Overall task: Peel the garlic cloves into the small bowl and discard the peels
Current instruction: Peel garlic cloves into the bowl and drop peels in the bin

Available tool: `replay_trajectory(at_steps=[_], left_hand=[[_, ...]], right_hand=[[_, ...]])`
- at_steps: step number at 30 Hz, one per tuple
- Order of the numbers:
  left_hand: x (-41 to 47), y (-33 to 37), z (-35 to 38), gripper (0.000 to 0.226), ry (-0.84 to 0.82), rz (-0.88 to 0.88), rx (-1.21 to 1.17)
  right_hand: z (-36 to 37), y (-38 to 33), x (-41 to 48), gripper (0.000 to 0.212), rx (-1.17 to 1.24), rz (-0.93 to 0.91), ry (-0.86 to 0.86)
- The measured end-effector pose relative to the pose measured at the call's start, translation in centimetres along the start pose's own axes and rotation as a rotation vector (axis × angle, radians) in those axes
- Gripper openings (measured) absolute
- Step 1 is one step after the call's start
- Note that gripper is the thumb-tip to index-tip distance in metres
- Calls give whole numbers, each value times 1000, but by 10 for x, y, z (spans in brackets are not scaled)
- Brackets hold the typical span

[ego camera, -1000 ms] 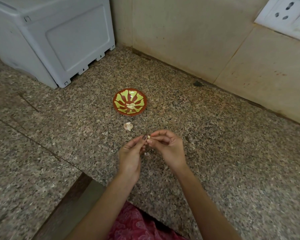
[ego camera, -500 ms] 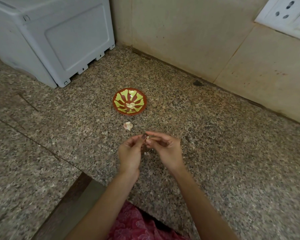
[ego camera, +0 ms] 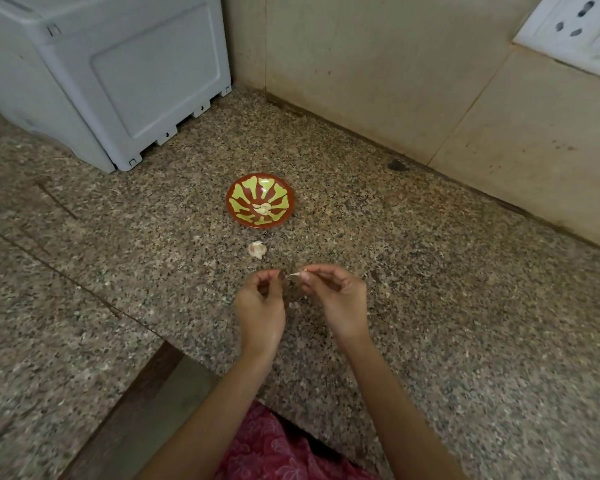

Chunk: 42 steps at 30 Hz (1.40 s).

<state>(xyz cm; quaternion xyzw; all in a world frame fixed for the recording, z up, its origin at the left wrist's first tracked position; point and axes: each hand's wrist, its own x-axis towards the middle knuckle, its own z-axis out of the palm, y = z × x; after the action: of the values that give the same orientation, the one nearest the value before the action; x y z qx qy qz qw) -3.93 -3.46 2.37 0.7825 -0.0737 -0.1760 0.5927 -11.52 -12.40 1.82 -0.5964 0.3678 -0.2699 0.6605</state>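
Observation:
A small red bowl [ego camera: 240,188] with a yellow-green pattern stands on the granite counter, with peeled garlic cloves [ego camera: 262,208] in its middle. An unpeeled bit of garlic [ego camera: 257,250] lies on the counter just in front of the bowl. Nearer to me, my right hand [ego camera: 338,303] pinches a small garlic clove [ego camera: 303,271] between thumb and fingertips. A pale sliver of peel [ego camera: 293,274] sticks out from it to the left. My left hand [ego camera: 260,308] has curled fingers, and its fingertips pinch the free end of that peel.
A grey plastic appliance [ego camera: 111,74] fills the back left corner. A tiled wall [ego camera: 378,74] runs behind the counter, with a white socket plate [ego camera: 575,26] at the top right. The counter's front edge [ego camera: 205,358] lies just below my wrists.
My hands have drawn slightly apart, and a pale strip of peel now shows between their fingertips. The bowl and the loose garlic have not moved.

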Motion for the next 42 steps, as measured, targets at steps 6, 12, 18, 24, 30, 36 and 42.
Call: replay_trajectory(at_steps=[6, 12, 18, 24, 30, 36, 42], left_hand=[[0, 2, -5, 12, -73, 70, 15], [0, 1, -3, 13, -64, 43, -10], [2, -3, 0, 14, -135, -51, -154], [1, -1, 2, 12, -134, -168, -320], [4, 1, 2, 14, -113, -60, -160], [3, 7, -3, 13, -86, 343, 219], [1, 5, -2, 14, -114, 288, 108]], right_hand=[[-5, -1, 3, 14, -57, 20, -1], [-5, 0, 3, 14, -107, 18, 13], [-7, -3, 1, 12, -56, 27, -11], [-4, -3, -1, 13, -84, -31, 16], [-1, -7, -4, 12, -73, -37, 49], [1, -11, -6, 12, -61, -17, 51], [1, -14, -6, 12, -97, -19, 59]])
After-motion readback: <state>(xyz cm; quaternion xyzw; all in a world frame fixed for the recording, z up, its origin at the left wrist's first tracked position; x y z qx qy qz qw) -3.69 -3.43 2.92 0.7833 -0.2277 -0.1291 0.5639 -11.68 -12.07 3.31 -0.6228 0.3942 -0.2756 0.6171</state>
